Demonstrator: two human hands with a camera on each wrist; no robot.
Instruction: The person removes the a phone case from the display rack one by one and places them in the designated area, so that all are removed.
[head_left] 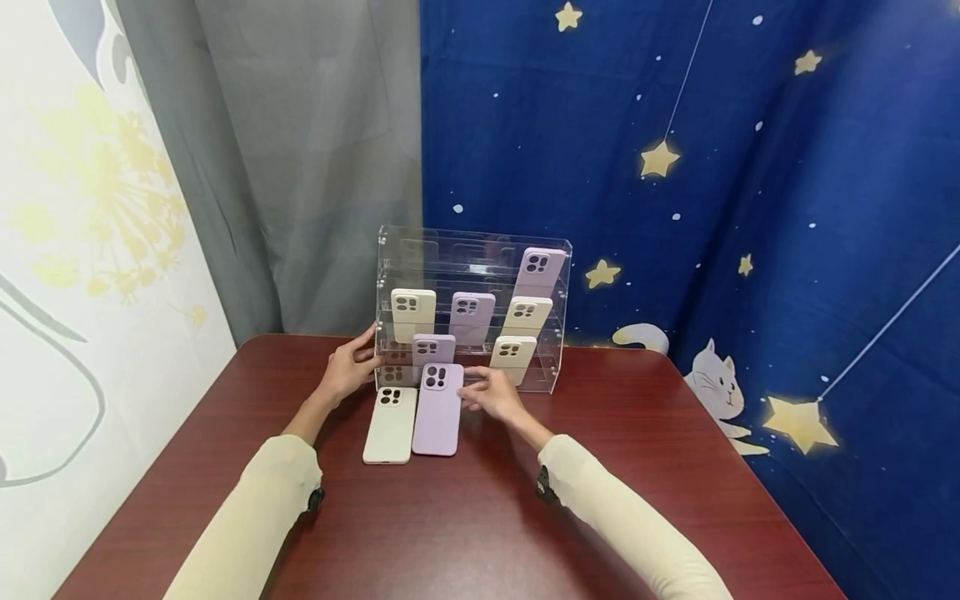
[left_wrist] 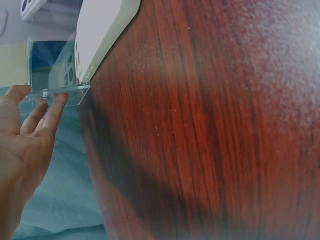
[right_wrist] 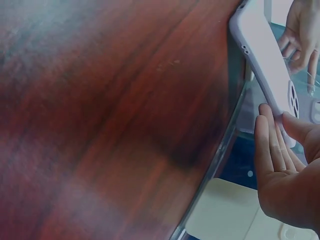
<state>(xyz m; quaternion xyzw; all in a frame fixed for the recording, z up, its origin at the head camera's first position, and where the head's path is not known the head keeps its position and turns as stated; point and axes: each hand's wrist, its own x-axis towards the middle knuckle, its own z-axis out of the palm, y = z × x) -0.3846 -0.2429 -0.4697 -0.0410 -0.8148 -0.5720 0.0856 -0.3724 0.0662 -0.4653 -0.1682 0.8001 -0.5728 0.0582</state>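
Note:
Several purple and cream phones stand in a clear acrylic tiered rack (head_left: 557,367). My right hand (head_left: 492,393) pinches a purple phone (head_left: 437,425) near its upper right edge, thumb on the camera side and fingers behind, as the right wrist view shows. That phone stands tilted in front of the rack's lower tier, camera end up. Just left of it is a cream phone (head_left: 388,435), also camera end up. My left hand (head_left: 349,367) touches the rack's left side; in the left wrist view its fairly straight fingertips rest against the clear panel (left_wrist: 75,92).
On the rack, purple phones (head_left: 471,321) and cream phones (head_left: 412,317) sit on different tiers, one purple phone (head_left: 540,271) at the top right. The rack stands near the back of a reddish wooden table (head_left: 465,525). Behind hang a grey curtain (head_left: 322,150) and a blue starry curtain (head_left: 570,150).

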